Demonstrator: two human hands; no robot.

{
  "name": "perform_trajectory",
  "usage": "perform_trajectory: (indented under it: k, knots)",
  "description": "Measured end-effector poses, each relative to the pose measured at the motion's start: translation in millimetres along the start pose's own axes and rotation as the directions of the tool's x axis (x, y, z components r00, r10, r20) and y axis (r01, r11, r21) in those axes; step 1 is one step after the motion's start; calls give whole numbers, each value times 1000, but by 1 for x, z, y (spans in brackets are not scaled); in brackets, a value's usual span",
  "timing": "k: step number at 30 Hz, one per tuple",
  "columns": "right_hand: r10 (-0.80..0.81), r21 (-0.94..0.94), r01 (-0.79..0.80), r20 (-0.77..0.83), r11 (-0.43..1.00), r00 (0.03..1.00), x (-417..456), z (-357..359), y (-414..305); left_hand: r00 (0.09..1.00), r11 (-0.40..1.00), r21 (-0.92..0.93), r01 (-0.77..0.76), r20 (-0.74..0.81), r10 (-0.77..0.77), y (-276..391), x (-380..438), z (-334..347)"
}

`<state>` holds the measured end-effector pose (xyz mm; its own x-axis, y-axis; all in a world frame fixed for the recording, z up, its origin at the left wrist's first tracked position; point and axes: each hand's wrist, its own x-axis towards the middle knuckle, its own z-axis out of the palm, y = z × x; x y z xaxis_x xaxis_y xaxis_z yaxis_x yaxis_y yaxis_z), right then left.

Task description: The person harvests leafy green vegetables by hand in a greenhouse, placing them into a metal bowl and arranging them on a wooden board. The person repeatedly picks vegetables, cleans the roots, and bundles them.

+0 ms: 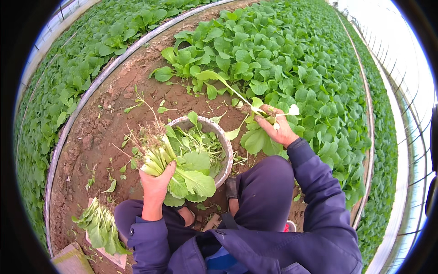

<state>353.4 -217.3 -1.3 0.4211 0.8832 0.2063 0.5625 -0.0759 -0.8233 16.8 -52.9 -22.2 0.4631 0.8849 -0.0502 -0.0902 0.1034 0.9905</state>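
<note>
My left hand [156,181] grips a thick bunch of leafy greens [195,174] by the pale stems, with the soil-covered roots upward and the leaves hanging to the right. Below the leaves stands a round bucket [227,150] with loose green leaves [202,140] inside. To the right of the bucket, my right hand [275,126] is closed around a smaller clump of uprooted greens [255,138], one long stem reaching up and to the left. Dirt clings to its roots. Parts of the fingers are hidden by stems.
Dense leafy greens [273,61] grow ahead and to the right. A pale curved pipe or hose [99,80] runs along the left of the bare soil [113,99]. A pile of pulled greens [101,226] lies on a pale board at lower left, near a wooden block [73,258].
</note>
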Motion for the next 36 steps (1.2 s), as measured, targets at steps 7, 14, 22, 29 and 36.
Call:
perform_trajectory:
  k: [7,14,22,29,36]
  knots:
    - [-65,-9,66,85,998,994,14,26,-71,984,991,-120,59,172,-38,12,-4,-9]
    - [-104,-577,135,87,805,991,22,78,-26,988,993,65,95,115,-102,4,-5,-29]
    - [169,-73,-155,249,985,954,32,97,-33,996,998,46,-33,87,29,11,-15,-39]
    - [42,544,-161,225,823,974,43,108,-42,986,998,22,55,160,-57,9,-11,-32]
    - [-59,719,-211,330,662,942,44,119,-79,972,972,-221,84,235,-31,8,-5,-24]
